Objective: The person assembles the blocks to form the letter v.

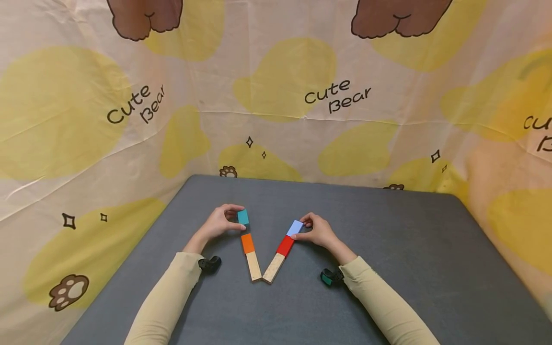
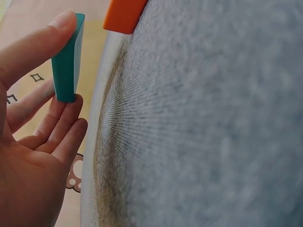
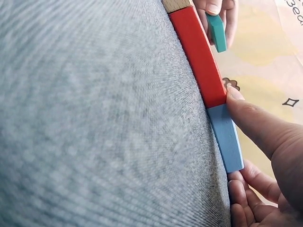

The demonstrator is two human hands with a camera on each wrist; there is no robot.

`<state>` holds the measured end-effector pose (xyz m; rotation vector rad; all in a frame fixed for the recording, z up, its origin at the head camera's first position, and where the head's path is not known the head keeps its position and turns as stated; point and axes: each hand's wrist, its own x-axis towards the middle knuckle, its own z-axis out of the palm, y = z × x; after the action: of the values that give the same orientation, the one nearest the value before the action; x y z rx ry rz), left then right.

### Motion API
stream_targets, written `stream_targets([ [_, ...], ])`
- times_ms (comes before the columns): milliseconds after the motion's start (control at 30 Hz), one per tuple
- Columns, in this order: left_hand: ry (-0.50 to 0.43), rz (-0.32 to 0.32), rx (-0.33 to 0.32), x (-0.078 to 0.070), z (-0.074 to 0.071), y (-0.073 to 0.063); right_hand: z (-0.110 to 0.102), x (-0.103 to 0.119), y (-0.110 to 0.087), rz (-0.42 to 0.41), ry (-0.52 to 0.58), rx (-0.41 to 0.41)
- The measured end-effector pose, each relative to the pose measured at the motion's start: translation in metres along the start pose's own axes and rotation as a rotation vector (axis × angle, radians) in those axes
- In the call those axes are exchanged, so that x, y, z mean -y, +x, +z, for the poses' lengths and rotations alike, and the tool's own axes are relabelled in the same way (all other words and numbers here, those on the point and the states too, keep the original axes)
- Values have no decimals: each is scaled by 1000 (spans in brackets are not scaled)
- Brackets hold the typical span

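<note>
My left hand (image 1: 220,221) pinches a teal wooden block (image 1: 243,217) between thumb and fingers. In the left wrist view the teal block (image 2: 65,66) is held off the table, apart from the orange block (image 2: 124,15). Below it in the head view, the orange block (image 1: 247,243) meets a plain wood block (image 1: 254,266) end to end. My right hand (image 1: 320,231) holds a light blue block (image 1: 295,227) by its two ends, thumb near the joint with the red block (image 3: 199,56). The red one joins a second plain wood block (image 1: 273,268), and both rows form a V.
A grey table (image 1: 388,268) lies under the blocks. Behind and to the sides hangs a cream and yellow printed cloth (image 1: 276,96). Dark bands with small devices sit at the left wrist (image 1: 210,264) and the right wrist (image 1: 331,277).
</note>
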<state>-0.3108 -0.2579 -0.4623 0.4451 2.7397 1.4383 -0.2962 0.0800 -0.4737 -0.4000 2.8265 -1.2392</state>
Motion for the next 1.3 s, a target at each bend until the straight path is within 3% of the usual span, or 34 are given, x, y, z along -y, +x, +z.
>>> stream_targets([
  [533,17,-23,10,-2,4,-4,1,-1,0,10,1,1],
  [1300,60,-1,13,-1,7,-10,0,-1,1,5,-3,1],
])
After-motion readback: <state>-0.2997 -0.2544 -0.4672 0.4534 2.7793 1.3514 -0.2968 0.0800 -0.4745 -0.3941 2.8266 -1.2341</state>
